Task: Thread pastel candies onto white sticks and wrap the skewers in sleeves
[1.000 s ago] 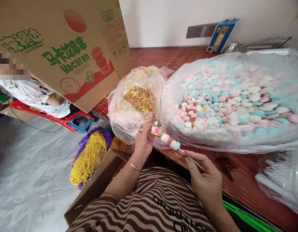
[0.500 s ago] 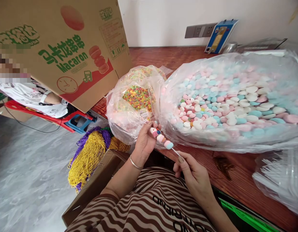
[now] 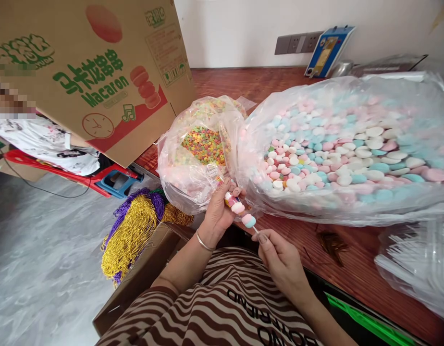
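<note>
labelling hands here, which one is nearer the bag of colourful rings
Left. The left hand sits at the near edge of the bag of colourful rings; the right hand is farther off, lower right, pinching the skewer by its bare end.

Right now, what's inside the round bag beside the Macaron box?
Small orange, yellow, green and red pieces show in the bag. What lies beneath is hidden; the left hand blocks part of the lower edge.

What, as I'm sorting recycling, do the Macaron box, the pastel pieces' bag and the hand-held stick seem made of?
Macaron box: probably cardboard, matt brown with printed, flat sides. Bag: likely plastic film, glossy, wrinkled, see-through. Stick: perhaps plastic, pale; too little shows to be sure.
</note>
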A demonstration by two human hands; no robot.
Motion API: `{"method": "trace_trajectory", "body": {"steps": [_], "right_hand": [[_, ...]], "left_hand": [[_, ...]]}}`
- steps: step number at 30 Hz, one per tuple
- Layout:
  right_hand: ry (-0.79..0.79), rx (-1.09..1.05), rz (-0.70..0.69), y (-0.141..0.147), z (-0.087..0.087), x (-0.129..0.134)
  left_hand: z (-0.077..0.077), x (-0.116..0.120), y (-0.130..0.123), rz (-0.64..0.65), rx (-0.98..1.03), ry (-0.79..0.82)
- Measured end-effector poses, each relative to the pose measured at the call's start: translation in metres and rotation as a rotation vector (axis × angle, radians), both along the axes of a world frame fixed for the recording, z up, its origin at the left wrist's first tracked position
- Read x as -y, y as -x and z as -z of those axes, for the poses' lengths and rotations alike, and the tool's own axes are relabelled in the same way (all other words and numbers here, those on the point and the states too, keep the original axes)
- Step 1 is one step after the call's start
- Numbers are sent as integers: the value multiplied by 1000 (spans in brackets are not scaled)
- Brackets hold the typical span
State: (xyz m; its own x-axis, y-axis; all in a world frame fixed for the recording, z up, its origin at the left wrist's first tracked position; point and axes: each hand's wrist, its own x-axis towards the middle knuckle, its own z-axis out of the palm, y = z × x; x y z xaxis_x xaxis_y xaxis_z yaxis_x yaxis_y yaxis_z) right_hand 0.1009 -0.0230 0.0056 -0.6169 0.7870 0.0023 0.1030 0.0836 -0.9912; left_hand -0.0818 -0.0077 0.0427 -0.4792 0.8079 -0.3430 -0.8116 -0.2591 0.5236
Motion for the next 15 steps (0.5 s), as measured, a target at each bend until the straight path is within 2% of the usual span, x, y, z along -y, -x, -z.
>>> {"method": "trace_trajectory", "body": {"steps": [2,4,6,7,8,9,10,13,15], "right_hand": [[422,-116,-73,3,-2,2],[682,-224,-126,7,-4,3],[727,-278,-128,10,-3,5],[668,-271,-113,11,-2,5],[548,-238,-88,11,0,5],[362,-186,-51,11,3,5],[118,-120,-10,11,6,4],[-745,47,122,7,16,-3],[-1153,125,157,3,20,-9]], "left_hand": [[-2,2,-2,22,-2,-7],[-3,2,-4,40,23,-40],[-4,2,-5,59,56,-81],[-4,2,-6,67,67,-94],[-3,1,-7,73,72,-95],[-3,1,-7,73,70,-84],[-3,0,-8,67,63,-64],[-3,-2,-9,31,33,15],[-3,-2,-10,15,15,51]]}}
